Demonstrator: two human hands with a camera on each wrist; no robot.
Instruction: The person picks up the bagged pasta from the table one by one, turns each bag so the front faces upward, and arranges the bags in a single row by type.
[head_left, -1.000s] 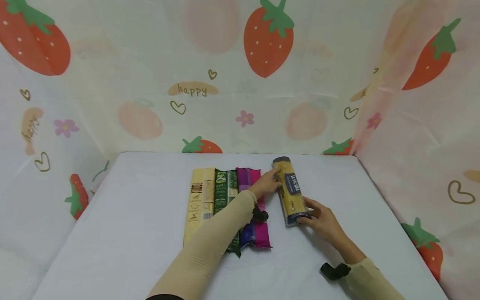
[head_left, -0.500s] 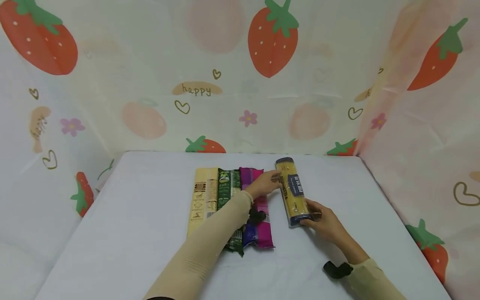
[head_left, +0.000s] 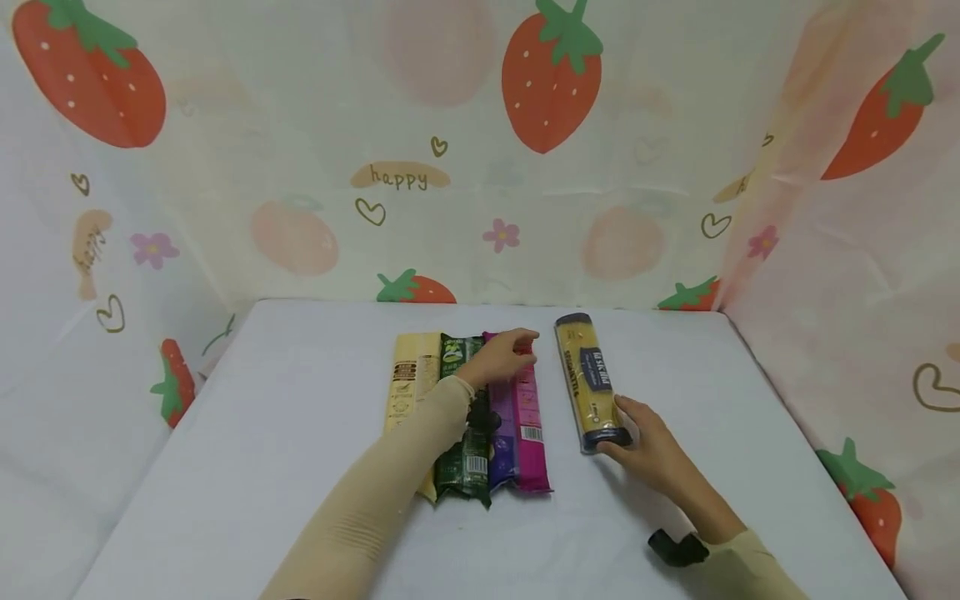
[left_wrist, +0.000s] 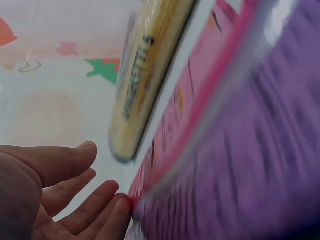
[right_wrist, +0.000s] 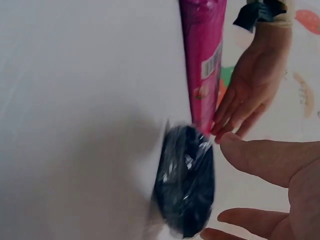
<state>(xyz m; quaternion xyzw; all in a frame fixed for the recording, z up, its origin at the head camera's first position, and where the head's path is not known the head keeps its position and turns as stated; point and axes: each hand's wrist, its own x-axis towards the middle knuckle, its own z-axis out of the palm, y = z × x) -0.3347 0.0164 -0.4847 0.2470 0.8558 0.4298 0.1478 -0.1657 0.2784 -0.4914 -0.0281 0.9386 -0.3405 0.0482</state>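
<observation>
A clear pack of spaghetti with dark blue ends lies slightly slanted at the right of the row of packs. At its near end is my right hand, thumb on one side and fingers on the other. The right wrist view shows these fingers spread, with a gap between the thumb and the pack's dark end. My left hand hovers over the far end of a pink and purple pack, holding nothing. In the left wrist view its fingers are loosely extended beside that pack's edge.
Left of the pink and purple pack, a dark green pack and a pale yellow pack lie side by side, partly hidden by the left arm. The white table is enclosed by strawberry-printed cloth walls.
My left hand has let go of the spaghetti pack's far side and moved left over the other packs. My right hand's grip at the near end has loosened; the pack has hardly moved.
</observation>
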